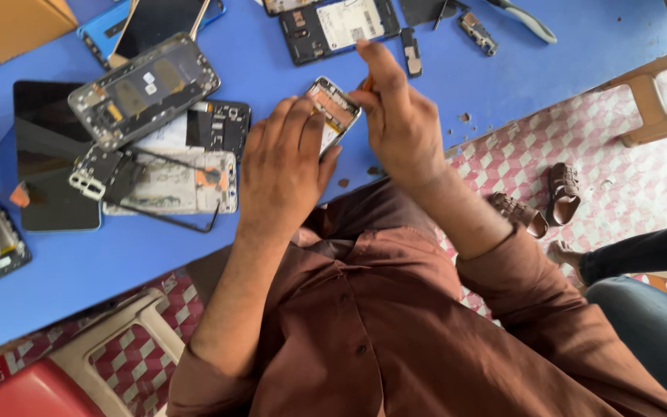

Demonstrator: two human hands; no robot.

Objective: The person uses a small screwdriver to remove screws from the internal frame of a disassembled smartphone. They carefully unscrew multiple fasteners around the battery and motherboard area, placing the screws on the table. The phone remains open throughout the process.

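My left hand [286, 162] lies flat over the lower part of an opened phone [333, 108] on the blue table [117, 255], pressing it down. Only the phone's upper half, with exposed internals, shows past my fingers. My right hand [397, 116] is pinched on a small orange-handled tool [365, 83] at the phone's upper right edge. The tool's tip is hidden by my fingers.
Several dismantled phones, frames and back covers [144, 89] lie scattered to the left and at the far side. A black screen panel [48, 154] lies at left. Pliers [530, 22] rest far right. Another person's legs [650, 255] and sandals [561, 193] are on the checked floor at right.
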